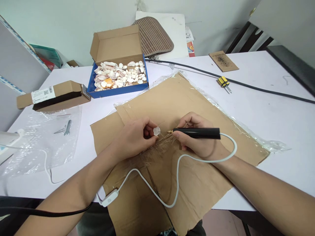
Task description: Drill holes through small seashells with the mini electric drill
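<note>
Between the thumb and fingers of my left hand [137, 136] is a small white seashell [157, 131], held just above the cardboard. My right hand [197, 137] grips a black pen-shaped rotary drill [197, 132] with a brass-coloured chuck [169, 131]. The thin bit points left and its tip reaches the shell's edge; whether it has entered the shell I cannot tell. From the drill's back end a white cable [178, 170] loops down to an inline switch [110, 197] near my left forearm. Under both hands lies a brown cardboard sheet [197, 98] with clear plastic along its edges.
Behind the cardboard stands an open blue box [118, 91] of shells. A brown carton [61, 95] and a plastic bag [66, 141] with small metal tools lie left. A black cable [197, 69], yellow-black screwdriver-like tools [222, 82] and a cardboard piece [223, 61] are at the back right.
</note>
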`<action>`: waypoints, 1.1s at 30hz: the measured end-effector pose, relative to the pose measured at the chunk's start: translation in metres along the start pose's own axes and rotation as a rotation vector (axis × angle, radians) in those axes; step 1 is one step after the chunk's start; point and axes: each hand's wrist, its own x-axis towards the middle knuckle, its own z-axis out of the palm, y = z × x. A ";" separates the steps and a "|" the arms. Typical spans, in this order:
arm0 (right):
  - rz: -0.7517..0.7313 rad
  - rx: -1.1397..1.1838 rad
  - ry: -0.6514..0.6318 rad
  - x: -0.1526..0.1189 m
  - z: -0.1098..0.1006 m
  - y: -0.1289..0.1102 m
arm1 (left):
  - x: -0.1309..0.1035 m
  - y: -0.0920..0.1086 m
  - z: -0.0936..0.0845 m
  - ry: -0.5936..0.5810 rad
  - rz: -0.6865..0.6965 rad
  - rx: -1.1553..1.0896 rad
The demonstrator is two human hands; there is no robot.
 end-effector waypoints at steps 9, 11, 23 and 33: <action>-0.129 0.130 0.093 -0.005 -0.008 0.009 | -0.001 -0.006 -0.001 0.030 0.014 -0.067; -0.186 0.167 0.125 -0.005 -0.009 0.012 | -0.002 -0.007 -0.001 0.029 0.028 -0.121; -0.265 0.216 0.083 -0.008 -0.013 0.016 | -0.002 -0.018 -0.001 0.149 0.218 0.133; -0.257 0.167 0.141 -0.007 -0.015 0.011 | -0.004 -0.017 -0.001 0.222 0.147 -0.069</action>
